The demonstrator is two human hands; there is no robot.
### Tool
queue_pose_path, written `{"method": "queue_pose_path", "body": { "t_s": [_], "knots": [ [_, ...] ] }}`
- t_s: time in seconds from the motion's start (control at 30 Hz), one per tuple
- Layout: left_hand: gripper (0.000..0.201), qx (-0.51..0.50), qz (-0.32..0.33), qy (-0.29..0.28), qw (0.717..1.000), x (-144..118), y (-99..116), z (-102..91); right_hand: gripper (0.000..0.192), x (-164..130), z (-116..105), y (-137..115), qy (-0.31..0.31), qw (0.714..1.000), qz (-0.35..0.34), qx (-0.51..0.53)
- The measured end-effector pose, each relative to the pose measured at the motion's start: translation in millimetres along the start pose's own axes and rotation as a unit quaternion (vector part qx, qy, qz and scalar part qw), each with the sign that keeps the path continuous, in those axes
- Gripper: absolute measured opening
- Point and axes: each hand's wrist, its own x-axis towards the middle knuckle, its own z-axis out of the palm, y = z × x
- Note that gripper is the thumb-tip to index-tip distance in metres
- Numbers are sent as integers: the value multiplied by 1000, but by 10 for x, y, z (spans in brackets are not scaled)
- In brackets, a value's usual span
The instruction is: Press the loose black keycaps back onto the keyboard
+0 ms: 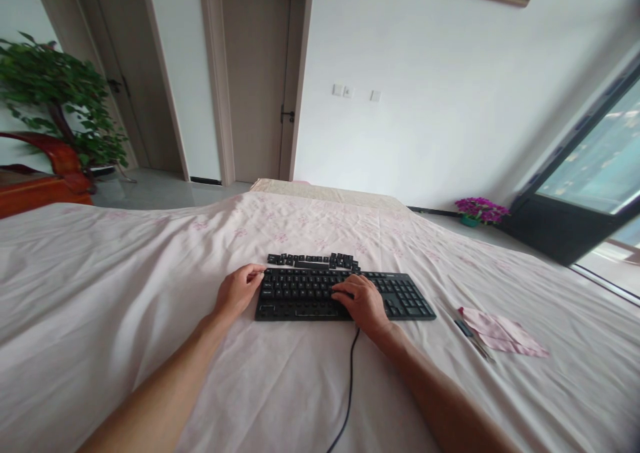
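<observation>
A black keyboard [295, 286] lies flat on the bedcover, its front row bare of keycaps. Loose black keycaps [314, 264], with a long space bar among them, are laid out just behind its far edge. At the keyboard's far left corner, my left hand [241, 288] is closed, thumb and forefinger holding that corner. My right hand [364, 300] rests over the right part of the letter keys, with thumb and forefinger pinched at a small dark keycap [334, 292]. The palm hides the keys beneath it.
A black cable [351, 386] runs toward me from under my right hand. On the right lie a pink cloth [505, 333] and a slim tool with a dark end [464, 328]. The bedcover [280, 386] is wrinkled. Purple flowers [481, 210] stand beyond the bed.
</observation>
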Motion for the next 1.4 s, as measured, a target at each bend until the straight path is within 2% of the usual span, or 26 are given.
{"method": "queue_pose_path", "body": {
  "t_s": [0.67, 0.83, 1.03, 1.23, 1.4],
  "knots": [
    [26, 4, 13, 8, 1000, 11, -30, 14, 10, -13, 29, -17, 5, 1000, 2, -1],
    [27, 6, 14, 7, 1000, 10, -30, 10, 10, 20, 6, 0, -19, 1000, 0, 24],
    [26, 1, 18, 3, 1000, 3, -21, 4, 15, 5, -51, -63, -31, 998, -30, -35],
    [27, -1, 16, 6, 1000, 12, -52, 15, 13, -16, 29, -12, -3, 1000, 6, 15],
    [26, -4, 14, 3, 1000, 12, -34, 10, 12, -15, 51, 29, -3, 999, -5, 32]
  ]
}}
